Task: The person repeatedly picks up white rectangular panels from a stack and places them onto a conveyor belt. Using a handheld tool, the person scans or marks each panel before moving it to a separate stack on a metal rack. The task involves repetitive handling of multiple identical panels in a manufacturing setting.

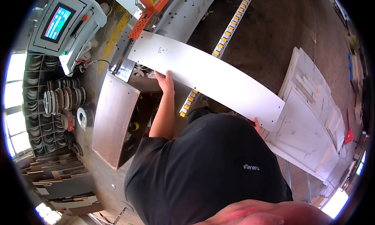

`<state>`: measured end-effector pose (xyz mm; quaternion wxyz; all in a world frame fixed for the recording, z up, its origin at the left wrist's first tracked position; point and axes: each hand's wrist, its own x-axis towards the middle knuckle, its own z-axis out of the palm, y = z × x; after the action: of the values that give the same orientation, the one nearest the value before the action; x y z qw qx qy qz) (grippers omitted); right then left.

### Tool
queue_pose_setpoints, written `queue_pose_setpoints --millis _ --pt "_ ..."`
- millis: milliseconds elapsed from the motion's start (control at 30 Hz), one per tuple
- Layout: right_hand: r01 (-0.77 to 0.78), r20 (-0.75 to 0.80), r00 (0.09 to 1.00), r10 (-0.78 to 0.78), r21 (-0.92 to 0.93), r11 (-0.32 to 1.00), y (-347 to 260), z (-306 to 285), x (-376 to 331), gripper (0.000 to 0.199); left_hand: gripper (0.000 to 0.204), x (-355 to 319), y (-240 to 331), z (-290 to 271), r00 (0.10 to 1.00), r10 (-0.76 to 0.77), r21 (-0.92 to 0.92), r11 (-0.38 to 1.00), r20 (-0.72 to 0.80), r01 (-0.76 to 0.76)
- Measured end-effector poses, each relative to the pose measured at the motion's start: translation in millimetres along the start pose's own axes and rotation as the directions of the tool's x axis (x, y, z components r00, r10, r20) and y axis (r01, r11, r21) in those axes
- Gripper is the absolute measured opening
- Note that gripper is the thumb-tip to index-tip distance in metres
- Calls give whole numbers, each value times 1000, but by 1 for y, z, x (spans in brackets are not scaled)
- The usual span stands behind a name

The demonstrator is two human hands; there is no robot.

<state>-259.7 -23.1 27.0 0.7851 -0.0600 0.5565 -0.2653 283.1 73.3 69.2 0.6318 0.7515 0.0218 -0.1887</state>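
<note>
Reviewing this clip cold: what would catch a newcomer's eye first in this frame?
The long white flat panel crossing the middle, held at its near edge by the left hand and at its lower right end by the right hand. Next, the grey control box with a bright coloured screen at upper left, and the stack of white cut boards on the right.
</note>
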Motion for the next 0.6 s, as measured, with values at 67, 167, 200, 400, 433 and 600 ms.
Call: queue_pose_setpoints --millis 67,167,200,400,433,600 --pt "-39 28 999 40 -41 998 1 11 1 33 80 18 7 -6 998 -62 -10 998 4 62" --pt "-99 0 995 99 -51 994 4 55 -19 34 77 39 16 -8 998 -53 -39 998 -18 52" --pt "-119 -22 993 118 -45 992 3 65 -24 35 78 53 10 -9 999 6 -77 997 -36 -9" --pt "-127 7 992 128 -59 990 8 62 0 38 74 67 15 -2 997 -74 -225 972 -38 64" --pt "-101 -1 995 101 -63 993 9 58 4 38 77 71 12 -4 997 -70 -227 972 -19 63" --pt "-76 25 996 80 -117 990 -10 87 -4 39 82 80 12 8 997 -61 -307 949 44 71"
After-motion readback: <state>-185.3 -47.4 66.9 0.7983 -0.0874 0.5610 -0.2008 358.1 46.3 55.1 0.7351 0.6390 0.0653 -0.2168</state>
